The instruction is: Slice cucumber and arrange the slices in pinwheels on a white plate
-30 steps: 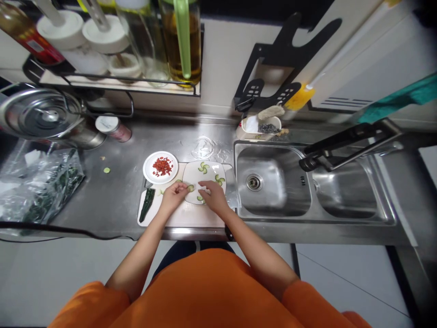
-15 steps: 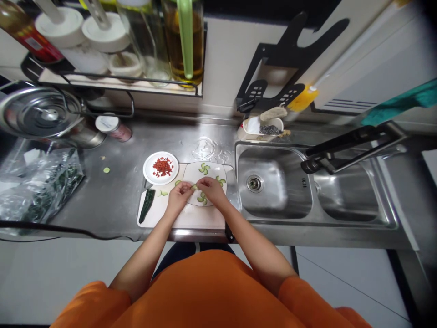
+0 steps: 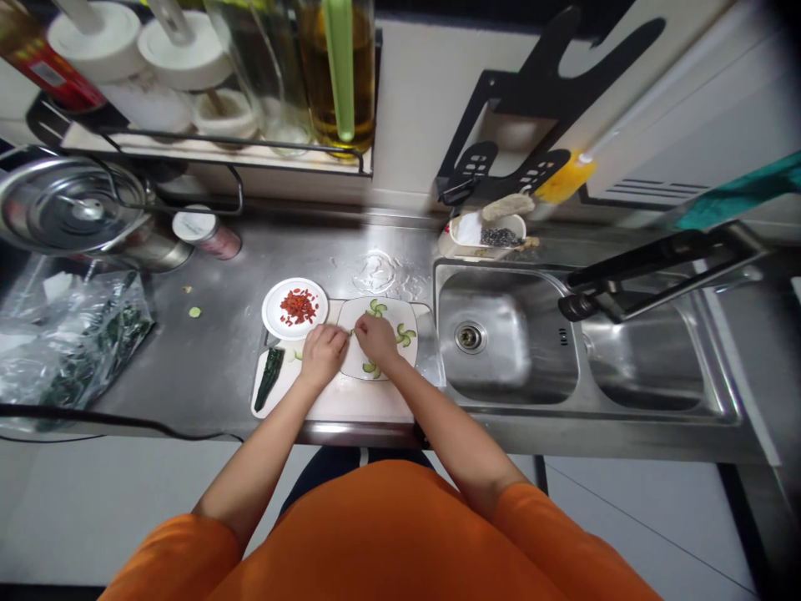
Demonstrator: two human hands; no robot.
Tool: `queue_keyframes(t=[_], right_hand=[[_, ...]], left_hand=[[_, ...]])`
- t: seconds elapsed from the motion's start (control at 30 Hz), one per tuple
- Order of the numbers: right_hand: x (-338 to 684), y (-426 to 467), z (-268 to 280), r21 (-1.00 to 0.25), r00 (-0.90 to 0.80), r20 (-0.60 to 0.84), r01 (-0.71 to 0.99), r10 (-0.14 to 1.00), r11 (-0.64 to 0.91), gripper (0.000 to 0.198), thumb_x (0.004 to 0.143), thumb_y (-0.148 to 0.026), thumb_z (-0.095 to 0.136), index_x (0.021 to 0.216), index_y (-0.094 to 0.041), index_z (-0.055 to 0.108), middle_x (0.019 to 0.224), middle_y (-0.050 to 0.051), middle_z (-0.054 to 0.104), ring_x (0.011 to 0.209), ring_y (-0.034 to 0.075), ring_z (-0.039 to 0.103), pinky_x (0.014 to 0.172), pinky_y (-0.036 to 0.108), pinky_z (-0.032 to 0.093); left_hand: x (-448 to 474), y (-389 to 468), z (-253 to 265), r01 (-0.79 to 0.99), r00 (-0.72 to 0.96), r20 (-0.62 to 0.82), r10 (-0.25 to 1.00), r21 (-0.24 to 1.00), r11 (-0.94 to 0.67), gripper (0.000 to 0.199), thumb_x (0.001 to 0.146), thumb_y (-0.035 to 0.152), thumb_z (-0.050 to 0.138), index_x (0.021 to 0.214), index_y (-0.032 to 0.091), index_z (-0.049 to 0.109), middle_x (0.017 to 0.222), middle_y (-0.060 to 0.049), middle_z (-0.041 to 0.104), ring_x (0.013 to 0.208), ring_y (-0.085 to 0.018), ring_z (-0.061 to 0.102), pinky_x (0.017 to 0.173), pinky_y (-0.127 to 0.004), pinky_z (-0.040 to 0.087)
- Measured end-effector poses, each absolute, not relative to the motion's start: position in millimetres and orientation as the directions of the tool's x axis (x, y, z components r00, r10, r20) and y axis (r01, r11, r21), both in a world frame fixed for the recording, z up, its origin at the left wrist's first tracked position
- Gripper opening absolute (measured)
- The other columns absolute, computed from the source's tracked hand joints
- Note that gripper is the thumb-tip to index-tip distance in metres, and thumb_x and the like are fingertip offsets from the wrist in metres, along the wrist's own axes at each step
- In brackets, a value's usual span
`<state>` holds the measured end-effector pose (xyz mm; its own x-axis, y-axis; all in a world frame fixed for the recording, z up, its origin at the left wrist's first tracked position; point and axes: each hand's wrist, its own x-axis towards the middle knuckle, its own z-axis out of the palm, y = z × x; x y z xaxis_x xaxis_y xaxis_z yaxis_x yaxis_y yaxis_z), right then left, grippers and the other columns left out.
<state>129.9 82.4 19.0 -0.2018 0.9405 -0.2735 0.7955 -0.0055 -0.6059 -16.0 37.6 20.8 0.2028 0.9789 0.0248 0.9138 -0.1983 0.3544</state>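
Note:
My left hand [image 3: 324, 355] is at the left edge of a white squarish plate [image 3: 388, 367], its fingers curled together; whether they hold anything is hidden. Above the plate's left part, my right hand [image 3: 375, 338] is closed in a pinch, with a bit of green cucumber slice [image 3: 352, 332] by its fingertips. Curved cucumber slices [image 3: 405, 335] form small pinwheels on the plate. Beneath it lies a white cutting board [image 3: 363, 401]. A dark green cucumber piece [image 3: 269, 378] rests on the board's left side, and a pale slice [image 3: 298, 355] sits beside my left hand.
A round white plate [image 3: 270, 309] with chopped red pieces [image 3: 299, 306] stands behind my left hand. On the right is a double sink [image 3: 506, 334] with a black faucet [image 3: 626, 275]. A plastic bag of greens [image 3: 93, 342], a pot [image 3: 81, 209] and a can [image 3: 206, 232] are at left.
My hands have moved apart after meeting over a cucumber slice. The left has shifted left off the plate's middle; the right has turned and moved slightly left, fingers pointing down.

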Motion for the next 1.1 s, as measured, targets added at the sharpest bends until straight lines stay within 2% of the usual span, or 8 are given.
queue_keyframes(t=[0.13, 0.33, 0.53, 0.67, 0.8, 1.1], right_hand=[[126, 79, 17, -0.488, -0.24, -0.222, 0.866, 0.945, 0.106, 0.017, 0.087, -0.02, 0.046, 0.081, -0.02, 0.062, 0.081, 0.006, 0.064, 0.085, 0.022, 0.05, 0.065, 0.029, 0.034], [124, 74, 17, -0.397, -0.304, -0.187, 0.893, 0.934, 0.211, 0.019, 0.089, -0.02, 0.045, 0.088, -0.017, 0.063, 0.091, 0.011, 0.063, 0.097, 0.027, 0.045, 0.07, 0.033, 0.035], [131, 64, 22, -0.405, -0.311, -0.142, 0.885, 0.94, 0.231, 0.023, 0.091, -0.02, 0.042, 0.093, -0.017, 0.065, 0.099, 0.012, 0.06, 0.1, 0.028, 0.04, 0.074, 0.036, 0.036], [138, 48, 25, -0.415, -0.357, -0.117, 0.865, 0.927, 0.281, 0.028, 0.091, -0.019, 0.041, 0.108, -0.017, 0.063, 0.106, 0.014, 0.058, 0.103, 0.028, 0.038, 0.077, 0.038, 0.036], [140, 33, 22, -0.376, -0.429, -0.115, 0.854, 0.896, 0.36, 0.037, 0.091, -0.019, 0.04, 0.127, -0.019, 0.052, 0.12, 0.014, 0.054, 0.112, 0.031, 0.035, 0.081, 0.041, 0.035], [143, 28, 14, -0.303, -0.486, -0.108, 0.847, 0.867, 0.437, 0.042, 0.093, -0.019, 0.033, 0.134, -0.017, 0.045, 0.136, 0.014, 0.047, 0.127, 0.034, 0.027, 0.091, 0.048, 0.03]], left_hand=[[-13, 36, 17, 0.921, 0.184, 0.003, 0.983, 0.349, -0.173, 0.027, 0.089, 0.028, 0.043, 0.094, 0.02, 0.068, 0.097, -0.011, 0.063, 0.093, -0.024, 0.051, 0.084, -0.037, 0.039], [-11, 28, 19, 0.929, 0.178, -0.034, 0.983, 0.335, -0.157, 0.029, 0.087, 0.026, 0.045, 0.104, 0.019, 0.067, 0.109, -0.012, 0.061, 0.101, -0.026, 0.05, 0.089, -0.039, 0.038], [-9, 16, 26, 0.927, 0.224, -0.061, 0.973, 0.322, -0.193, 0.038, 0.09, 0.03, 0.041, 0.122, 0.018, 0.058, 0.131, -0.012, 0.053, 0.117, -0.029, 0.042, 0.093, -0.044, 0.034], [-6, 10, 29, 0.95, 0.187, -0.132, 0.973, 0.278, -0.145, 0.043, 0.089, 0.034, 0.044, 0.128, 0.019, 0.054, 0.134, -0.015, 0.05, 0.119, -0.033, 0.039, 0.09, -0.047, 0.035], [-1, 5, 30, 0.965, 0.147, -0.161, 0.976, 0.241, -0.106, 0.046, 0.089, 0.035, 0.044, 0.131, 0.019, 0.051, 0.136, -0.016, 0.048, 0.117, -0.034, 0.039, 0.088, -0.049, 0.035], [5, -1, 28, 0.967, 0.095, -0.149, 0.984, 0.25, -0.055, 0.047, 0.089, 0.033, 0.042, 0.134, 0.02, 0.048, 0.139, -0.015, 0.045, 0.117, -0.036, 0.039, 0.087, -0.05, 0.035]])
